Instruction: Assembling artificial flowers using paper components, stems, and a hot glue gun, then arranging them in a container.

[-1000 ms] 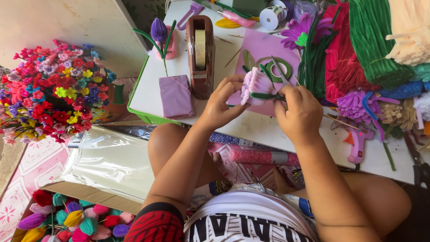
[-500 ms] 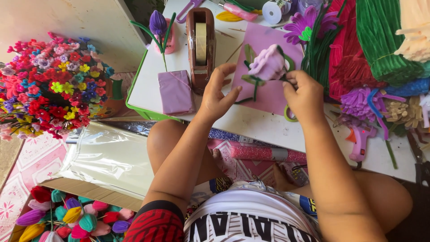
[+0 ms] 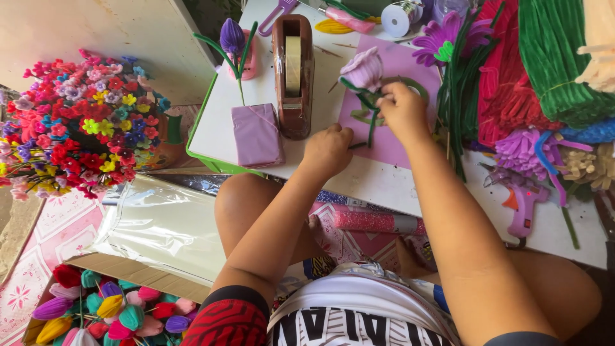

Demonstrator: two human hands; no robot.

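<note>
Right hand (image 3: 402, 112) fingers clamped on the flower's (image 3: 362, 69) green stem, bloom up-left of them, right of the tape dispenser (image 3: 293, 75). Left hand (image 3: 328, 150) fisted below it.

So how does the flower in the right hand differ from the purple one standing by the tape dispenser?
The held rose is pale lilac, full and rounded; the tulip is deep purple, a closed pointed bud. The rose is gripped by the right hand above the table; the tulip stands untouched. Both have green stems.
</note>
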